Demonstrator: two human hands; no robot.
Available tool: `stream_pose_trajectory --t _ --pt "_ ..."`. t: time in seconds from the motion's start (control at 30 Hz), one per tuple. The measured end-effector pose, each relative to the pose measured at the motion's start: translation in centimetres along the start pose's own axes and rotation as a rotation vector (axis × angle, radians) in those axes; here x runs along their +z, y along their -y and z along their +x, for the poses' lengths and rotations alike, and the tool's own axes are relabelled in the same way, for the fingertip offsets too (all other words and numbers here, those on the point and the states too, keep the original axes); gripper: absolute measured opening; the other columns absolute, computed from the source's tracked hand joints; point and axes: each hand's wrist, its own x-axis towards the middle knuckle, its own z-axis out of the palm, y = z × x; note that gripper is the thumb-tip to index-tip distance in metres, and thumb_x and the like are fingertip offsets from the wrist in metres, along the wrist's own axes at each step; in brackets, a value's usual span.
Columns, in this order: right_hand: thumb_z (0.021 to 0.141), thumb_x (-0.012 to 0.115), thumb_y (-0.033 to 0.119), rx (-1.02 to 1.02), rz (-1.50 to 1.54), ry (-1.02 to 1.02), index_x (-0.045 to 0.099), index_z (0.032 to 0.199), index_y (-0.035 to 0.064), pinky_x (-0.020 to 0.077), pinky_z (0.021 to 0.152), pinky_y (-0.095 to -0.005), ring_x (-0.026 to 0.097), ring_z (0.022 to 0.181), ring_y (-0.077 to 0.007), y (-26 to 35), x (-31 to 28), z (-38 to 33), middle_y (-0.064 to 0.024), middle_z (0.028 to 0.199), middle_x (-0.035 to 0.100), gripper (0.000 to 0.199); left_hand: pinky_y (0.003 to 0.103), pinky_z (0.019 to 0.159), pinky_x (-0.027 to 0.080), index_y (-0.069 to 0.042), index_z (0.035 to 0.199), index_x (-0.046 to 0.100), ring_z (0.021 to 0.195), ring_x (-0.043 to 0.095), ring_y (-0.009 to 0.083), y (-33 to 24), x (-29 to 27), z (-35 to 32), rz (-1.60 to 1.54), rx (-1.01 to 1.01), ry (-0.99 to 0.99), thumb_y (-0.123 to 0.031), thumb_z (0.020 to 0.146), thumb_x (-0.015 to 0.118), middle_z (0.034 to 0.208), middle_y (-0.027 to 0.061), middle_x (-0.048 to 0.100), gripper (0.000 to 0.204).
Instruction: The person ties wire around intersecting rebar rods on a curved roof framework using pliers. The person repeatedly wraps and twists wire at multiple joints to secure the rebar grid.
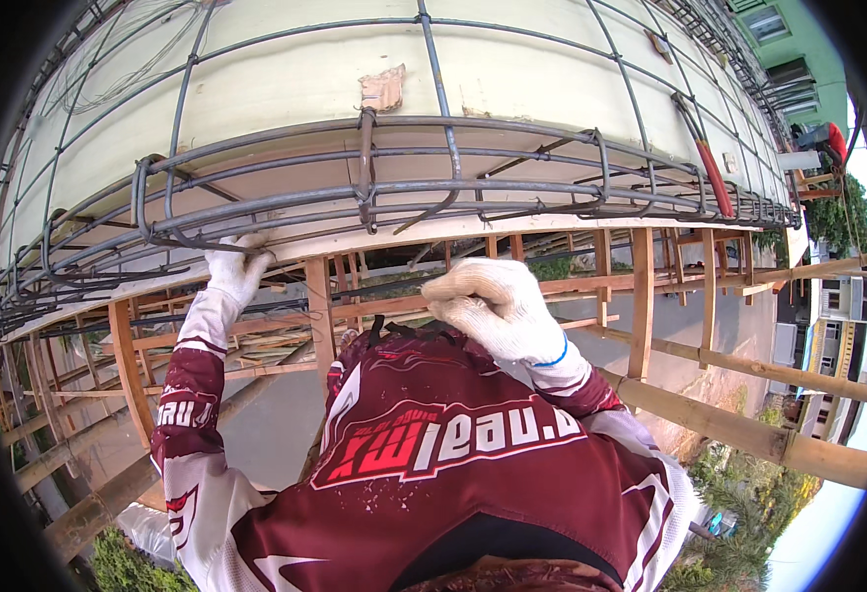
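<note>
My left hand (236, 273), in a white work glove, reaches up to the wooden formwork edge (394, 237) beneath the rebar cage (286, 205). Its fingers curl over that edge, partly hidden by the lowest bars. Closer to my chest, my right hand (493, 304), also gloved in white, is closed with the fingers curled in. Whatever it may hold is hidden. The cage runs left to right along the slab edge, its long bars ringed by bent stirrups (365, 168). A tool with red handles (715, 178) rests on the bars to the right.
Beyond the cage a rebar grid (438, 64) covers pale formwork panels, with a broken brown chunk (383, 89) on them. Below the edge stand timber posts (642, 296) and bamboo poles (749, 431), with a drop to the ground. Another person (836, 143) in red is far right.
</note>
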Motion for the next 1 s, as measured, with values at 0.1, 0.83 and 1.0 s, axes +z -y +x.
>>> stream_pose_trajectory --t 0.1,0.83,1.0 --pt "0.089 0.066 -0.002 -0.235 0.006 -0.741 0.073 0.104 -0.0050 0.0551 0.068 -0.0320 0.068 0.074 -0.0191 2.6 -6.2 -3.0 -0.0137 0.090 0.073 0.017 0.051 0.107 0.034 -0.014 0.115 0.074 0.112 0.059 0.0371 0.0 -0.1 0.2 -0.086 0.006 0.005 -0.023 0.086 0.075 0.111 0.0134 0.067 0.031" --pt "0.102 0.057 0.028 0.255 -0.920 -0.728 0.058 0.135 -0.0029 0.0546 0.082 -0.0364 0.068 0.102 -0.0265 -3.3 -33.0 -10.3 -0.0195 0.116 0.070 0.045 0.052 0.103 0.039 -0.021 0.117 0.075 0.110 0.062 0.0363 0.5 -0.1 0.5 0.015 0.120 -0.041 -0.036 0.084 0.077 0.109 0.0094 0.067 0.037" --pt "0.088 0.071 0.018 0.318 0.011 -0.583 0.063 0.129 -0.0059 0.0530 0.069 -0.0255 0.064 0.082 -0.0123 2.9 -15.2 -13.1 -0.0085 0.103 0.069 0.048 0.052 0.104 0.038 -0.020 0.117 0.075 0.111 0.062 0.0370 0.2 -0.3 0.6 0.038 0.085 -0.006 -0.039 0.084 0.077 0.111 0.0094 0.067 0.038"
